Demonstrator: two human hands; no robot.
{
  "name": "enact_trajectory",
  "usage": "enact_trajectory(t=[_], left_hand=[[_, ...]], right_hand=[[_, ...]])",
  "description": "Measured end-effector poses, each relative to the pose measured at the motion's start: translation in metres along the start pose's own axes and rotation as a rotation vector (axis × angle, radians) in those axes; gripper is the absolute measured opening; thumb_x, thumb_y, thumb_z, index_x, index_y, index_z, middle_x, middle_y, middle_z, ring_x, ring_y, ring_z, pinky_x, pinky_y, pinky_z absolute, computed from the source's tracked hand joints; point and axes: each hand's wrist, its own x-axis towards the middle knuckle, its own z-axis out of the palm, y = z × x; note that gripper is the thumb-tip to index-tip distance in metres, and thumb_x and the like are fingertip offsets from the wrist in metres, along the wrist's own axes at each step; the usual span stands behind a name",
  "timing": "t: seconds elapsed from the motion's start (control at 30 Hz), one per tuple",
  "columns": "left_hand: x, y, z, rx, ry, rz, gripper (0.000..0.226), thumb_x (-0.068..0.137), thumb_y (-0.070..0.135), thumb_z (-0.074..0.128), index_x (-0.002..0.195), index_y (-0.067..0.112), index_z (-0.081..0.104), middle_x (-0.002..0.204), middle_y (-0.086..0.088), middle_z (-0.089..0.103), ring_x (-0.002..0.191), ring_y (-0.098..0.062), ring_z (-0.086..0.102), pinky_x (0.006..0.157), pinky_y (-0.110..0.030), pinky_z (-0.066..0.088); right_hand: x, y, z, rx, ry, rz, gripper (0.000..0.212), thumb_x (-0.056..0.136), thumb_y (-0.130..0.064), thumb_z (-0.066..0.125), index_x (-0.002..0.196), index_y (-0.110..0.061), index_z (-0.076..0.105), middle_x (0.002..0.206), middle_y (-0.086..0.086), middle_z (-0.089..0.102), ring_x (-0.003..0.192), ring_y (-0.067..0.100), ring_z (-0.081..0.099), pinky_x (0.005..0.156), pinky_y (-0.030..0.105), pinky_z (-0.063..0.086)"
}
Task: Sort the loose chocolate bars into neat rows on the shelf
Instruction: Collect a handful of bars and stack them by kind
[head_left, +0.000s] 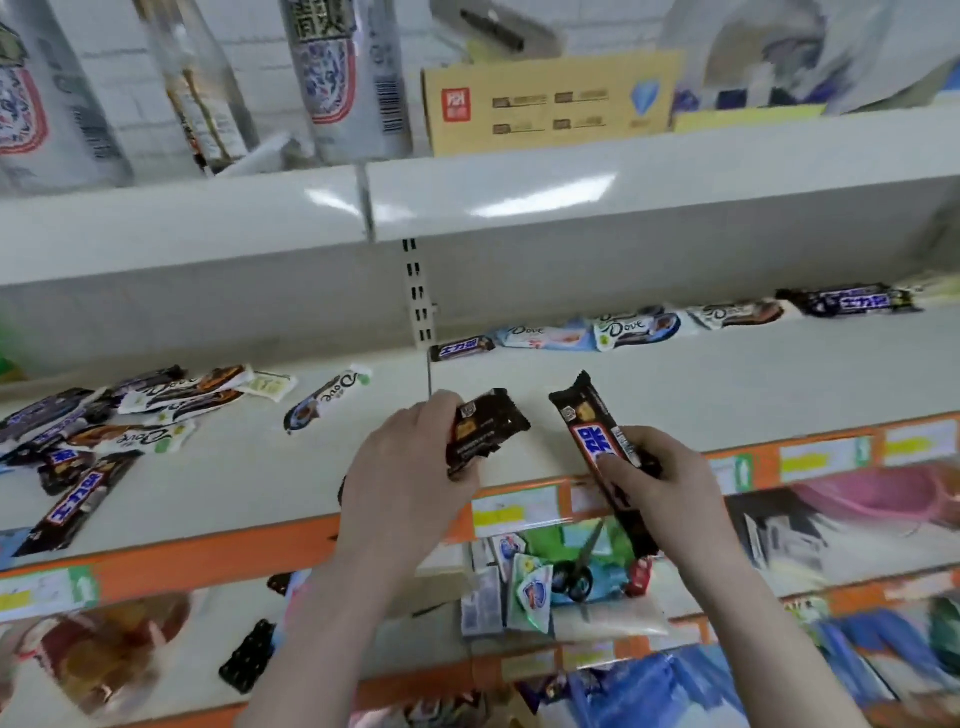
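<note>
Above cream shelf (260, 483): each hand grips glossy brown bar.

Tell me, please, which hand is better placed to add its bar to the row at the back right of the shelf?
Probably the right hand: its Snickers bar already points toward the back row, which lies on its side. The left hand would need to cross over.

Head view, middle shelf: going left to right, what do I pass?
Loose bar pile → lone Dove bar → left hand gripping a dark bar → right hand gripping a Snickers bar → back row of bars.
</note>
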Motion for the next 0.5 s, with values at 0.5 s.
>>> enact_trajectory(t=[0.5], left_hand=[[0.116, 0.228, 0.150, 0.064, -0.009, -0.174, 0.030, 0.075, 0.024, 0.063, 0.100, 0.020, 0.047, 0.092, -0.006, 0.064, 0.089, -0.033, 0.059, 0.059, -0.031, 0.031]], right_hand=[[0.153, 0.083, -0.253, 0.345, -0.254, 0.302, 0.041, 0.082, 0.009, 0.052, 0.118, -0.009, 0.060, 0.085, 0.008, 0.068, 0.055, 0.011, 0.063, 0.047, 0.015, 0.047]])
